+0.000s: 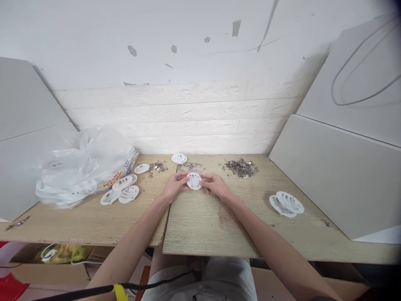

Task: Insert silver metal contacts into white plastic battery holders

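Observation:
A white round plastic disc (194, 181) with slots and small metal pieces in it is held up between my two hands over the table. My left hand (176, 185) pinches its left edge between thumb and fingers. From the other side, my right hand (215, 184) grips the right edge, thumb in front. Something thin shows by the right fingertips, too small to make out. Behind the hands lie a heap of small metal pieces (242, 168), a smaller scatter of metal pieces (189, 167) and a short stack of similar discs (179, 158).
On the left, a clear plastic bag (84, 163) holds more white discs, with several loose discs (128, 194) beside it. Another metal heap (158, 167) sits near the wall. Overlapping discs (286, 204) lie at right. Grey panels (338, 175) flank the wooden table (206, 234).

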A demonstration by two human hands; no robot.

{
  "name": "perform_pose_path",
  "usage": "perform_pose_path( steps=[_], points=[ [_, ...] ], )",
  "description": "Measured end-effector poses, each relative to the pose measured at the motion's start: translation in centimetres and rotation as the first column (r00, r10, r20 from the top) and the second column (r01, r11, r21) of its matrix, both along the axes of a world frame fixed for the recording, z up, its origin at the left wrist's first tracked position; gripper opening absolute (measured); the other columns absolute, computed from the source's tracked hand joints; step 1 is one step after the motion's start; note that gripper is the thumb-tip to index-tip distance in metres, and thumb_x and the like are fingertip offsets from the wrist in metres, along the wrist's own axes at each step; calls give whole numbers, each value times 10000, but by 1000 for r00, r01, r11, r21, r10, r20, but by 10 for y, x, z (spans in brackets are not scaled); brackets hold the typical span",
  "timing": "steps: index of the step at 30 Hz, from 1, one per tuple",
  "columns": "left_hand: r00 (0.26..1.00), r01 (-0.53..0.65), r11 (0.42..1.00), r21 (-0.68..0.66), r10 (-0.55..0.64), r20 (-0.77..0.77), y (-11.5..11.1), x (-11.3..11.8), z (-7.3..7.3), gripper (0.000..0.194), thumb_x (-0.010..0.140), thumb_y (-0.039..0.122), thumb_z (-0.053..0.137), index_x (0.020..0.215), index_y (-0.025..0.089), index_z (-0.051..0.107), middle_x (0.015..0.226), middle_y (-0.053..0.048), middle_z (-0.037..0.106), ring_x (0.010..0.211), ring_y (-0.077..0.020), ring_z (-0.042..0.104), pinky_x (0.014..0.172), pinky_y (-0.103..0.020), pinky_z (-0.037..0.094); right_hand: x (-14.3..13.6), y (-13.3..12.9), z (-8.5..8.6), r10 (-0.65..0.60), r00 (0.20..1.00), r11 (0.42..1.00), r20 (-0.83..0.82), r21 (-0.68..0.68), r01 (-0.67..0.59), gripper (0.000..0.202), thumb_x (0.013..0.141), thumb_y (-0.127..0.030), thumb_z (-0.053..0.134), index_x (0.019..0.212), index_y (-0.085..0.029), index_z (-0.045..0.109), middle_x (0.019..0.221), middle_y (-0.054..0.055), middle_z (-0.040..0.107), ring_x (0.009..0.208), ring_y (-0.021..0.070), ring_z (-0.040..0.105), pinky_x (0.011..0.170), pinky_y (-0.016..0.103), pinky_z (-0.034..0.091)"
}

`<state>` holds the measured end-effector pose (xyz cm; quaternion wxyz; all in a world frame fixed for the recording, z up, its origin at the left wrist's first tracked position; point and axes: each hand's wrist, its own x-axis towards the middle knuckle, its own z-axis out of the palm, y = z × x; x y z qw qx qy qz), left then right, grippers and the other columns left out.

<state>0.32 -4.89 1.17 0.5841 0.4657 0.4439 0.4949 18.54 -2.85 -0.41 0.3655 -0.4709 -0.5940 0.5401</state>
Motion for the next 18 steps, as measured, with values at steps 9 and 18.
perform_pose_path(
  steps=[9, 18],
  points=[
    [996, 32, 999, 7, -32, -80, 4, 1, -4, 239, 760, 177, 649, 986, 98, 662, 988, -114, 706, 792, -193, 669, 700, -349, 584, 1, -3, 3, 29, 998, 999, 50, 32, -31, 361, 764, -200, 608, 1116, -141, 661, 592, -15, 607, 392, 42, 448, 326, 145, 272],
    [983, 119, 991, 54, -110, -144, 8, -2, -12, 273, 748, 220, 667, 1009, 140, 686, 947, -86, 723, 809, -205, 669, 739, -350, 556, -1, -10, 0, 31, 999, 996, 41, 77, -34, 228, 803, -165, 525, 966, -116, 676, 603, -10, 612, 391, 48, 462, 318, 140, 327]
  ],
)
